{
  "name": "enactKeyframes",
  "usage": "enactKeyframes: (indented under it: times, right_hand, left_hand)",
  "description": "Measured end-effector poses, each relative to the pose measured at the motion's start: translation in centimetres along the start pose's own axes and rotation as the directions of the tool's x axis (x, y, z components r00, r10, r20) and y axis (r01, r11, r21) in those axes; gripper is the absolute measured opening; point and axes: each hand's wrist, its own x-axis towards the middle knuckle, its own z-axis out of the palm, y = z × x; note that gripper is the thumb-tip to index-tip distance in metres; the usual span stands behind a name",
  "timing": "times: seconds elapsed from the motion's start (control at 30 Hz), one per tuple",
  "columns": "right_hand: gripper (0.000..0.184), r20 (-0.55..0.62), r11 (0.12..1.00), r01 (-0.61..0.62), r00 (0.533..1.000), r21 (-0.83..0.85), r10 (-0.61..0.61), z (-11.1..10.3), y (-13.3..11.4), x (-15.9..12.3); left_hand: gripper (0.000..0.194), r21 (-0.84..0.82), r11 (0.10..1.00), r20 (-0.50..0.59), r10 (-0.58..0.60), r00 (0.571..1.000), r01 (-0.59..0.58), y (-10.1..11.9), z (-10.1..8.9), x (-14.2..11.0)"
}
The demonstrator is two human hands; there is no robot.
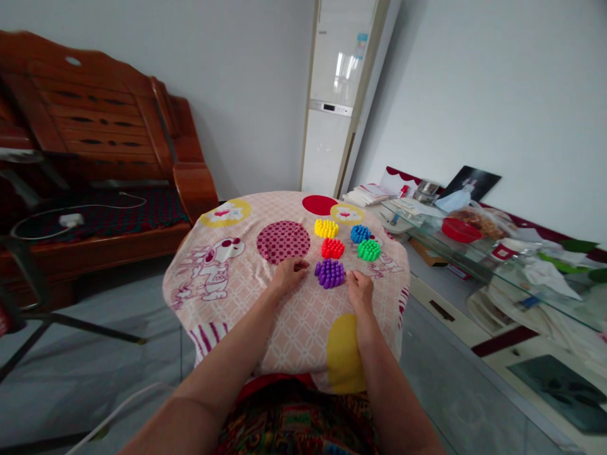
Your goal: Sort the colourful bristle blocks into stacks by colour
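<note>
- Left hand [290,274]: low over the tablecloth, left of the purple cluster and apart from it; fingers bent inward. Cannot tell whether the fingertips meet.
- Right hand [361,288]: fingers curled, tips just beside the purple cluster's right edge. Contact and finger gap cannot be told.
- Purple cluster [329,274]: knobbed pieces grouped on the cloth, between the hands.
- Red cluster [332,248]: just beyond purple; yellow cluster [326,228] beyond red.
- Green cluster [368,250]: right of red; blue cluster [361,234] just behind green.
- Tablecloth [227,341]: pink, patterned, covering the table.
</note>
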Motion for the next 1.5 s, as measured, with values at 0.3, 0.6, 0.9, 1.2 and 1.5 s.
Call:
enactKeyframes:
  times: [0.3,0.6,0.9,1.2,1.5]
  right_hand:
    - [0.041,0.03,0.997,-0.028,0.999,0.071,0.026,0.1,-0.1,-0.5]
    - [0.052,-0.169,0.954,-0.264,0.943,0.139,0.285,-2.2,1.9,2.6]
    - [0.048,-0.14,0.909,-0.365,0.929,-0.203,0.342,-2.2,6.1,13.6]
    - [0.04,0.362,0.993,-0.08,0.931,0.087,0.043,8.2,-2.3,11.5]
    - [0.051,0.67,0.871,-0.117,0.69,0.478,-0.275,11.2,-7.9,8.6]
  left_hand:
    - [0.024,-0.05,0.999,-0.028,0.003,1.0,-0.004,-0.2,0.3,-0.6]
    - [0.046,0.118,0.886,0.03,0.448,0.894,-0.448,5.3,2.8,-1.5]
    - [0.036,0.414,0.837,0.259,0.268,0.928,-0.357,4.7,4.2,1.0]
    - [0.049,0.345,0.933,-0.189,-0.033,0.981,0.098,-4.4,-4.8,9.2]
    - [0.041,-0.067,0.955,-0.31,-0.296,0.904,0.289,-7.8,-6.9,10.7]
